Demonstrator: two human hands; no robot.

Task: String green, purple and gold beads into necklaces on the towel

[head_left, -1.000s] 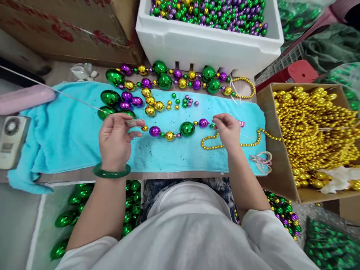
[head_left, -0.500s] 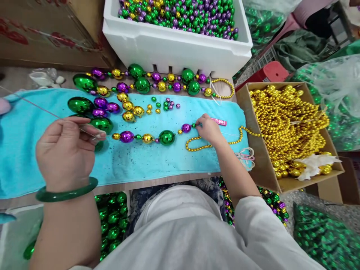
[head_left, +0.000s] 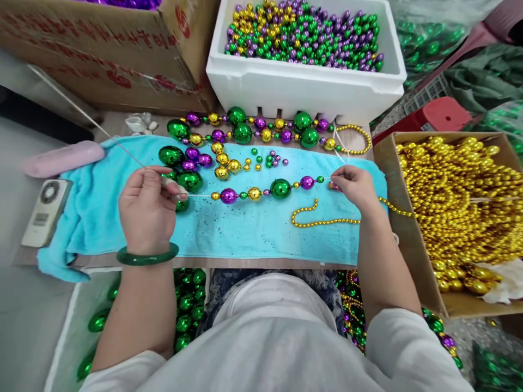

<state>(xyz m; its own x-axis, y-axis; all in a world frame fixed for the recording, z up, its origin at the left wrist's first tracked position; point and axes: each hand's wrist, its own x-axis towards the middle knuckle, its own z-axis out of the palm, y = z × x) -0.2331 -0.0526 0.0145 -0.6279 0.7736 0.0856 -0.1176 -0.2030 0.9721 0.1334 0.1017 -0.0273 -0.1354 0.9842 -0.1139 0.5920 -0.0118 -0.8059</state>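
Note:
My left hand (head_left: pixel 147 212), with a green bangle on its wrist, is closed on a thin white string (head_left: pixel 200 195), whose tail runs off to the upper left. On the right, my right hand (head_left: pixel 355 186) pinches the same string just past a small green bead. Between the hands the string carries purple, gold and green beads, with a large green bead (head_left: pixel 280 188) toward the right. Loose large green beads (head_left: pixel 190 181) lie beside my left hand, partly hidden by it. A gold bead chain (head_left: pixel 327 222) curves on the blue towel (head_left: pixel 245 234) below my right hand.
Finished-looking bead strands (head_left: pixel 242 133) lie behind the towel, before a white foam box (head_left: pixel 302 90) of small beads. A cardboard box (head_left: pixel 433 288) of gold chains stands right. Purple beads (head_left: pixel 204 160), gold beads (head_left: pixel 222 159) and a pale device (head_left: pixel 47 212) lie on the left half.
My right hand has moved off the green bead and out along the string, which is now stretched nearly straight. The view has shifted left, showing the pink object and pale device.

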